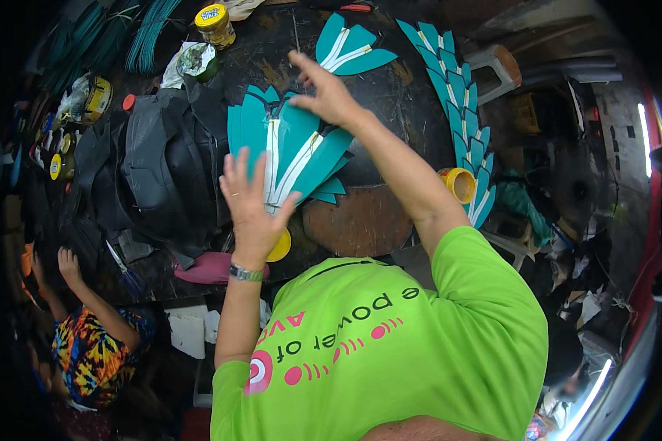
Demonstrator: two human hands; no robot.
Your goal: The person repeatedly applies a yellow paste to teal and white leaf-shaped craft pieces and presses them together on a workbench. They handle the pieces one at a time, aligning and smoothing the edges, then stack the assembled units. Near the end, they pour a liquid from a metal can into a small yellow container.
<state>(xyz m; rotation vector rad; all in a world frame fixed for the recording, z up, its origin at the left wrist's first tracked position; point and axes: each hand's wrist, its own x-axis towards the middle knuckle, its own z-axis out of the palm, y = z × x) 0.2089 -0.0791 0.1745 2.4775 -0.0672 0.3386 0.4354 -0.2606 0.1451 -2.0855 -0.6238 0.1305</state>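
Note:
A stack of teal leaf-shaped pieces with white strips lies on the dark worktable in front of me. My left hand is open at the near left side of this stack, fingers spread and slightly blurred. Over its far right side is my right hand, also open, with the index finger stretched out and nothing visible in it. Whether either hand touches the stack I cannot tell. Just beyond the right hand sits a smaller teal fan with white strips. Along the table's right edge runs a row of overlapping teal pieces.
Black moulded sheets are heaped at left, near scissors and a pink pouch. A yellow tub stands at right, a yellow-lidded jar at the far left. Another person in a patterned shirt is at lower left.

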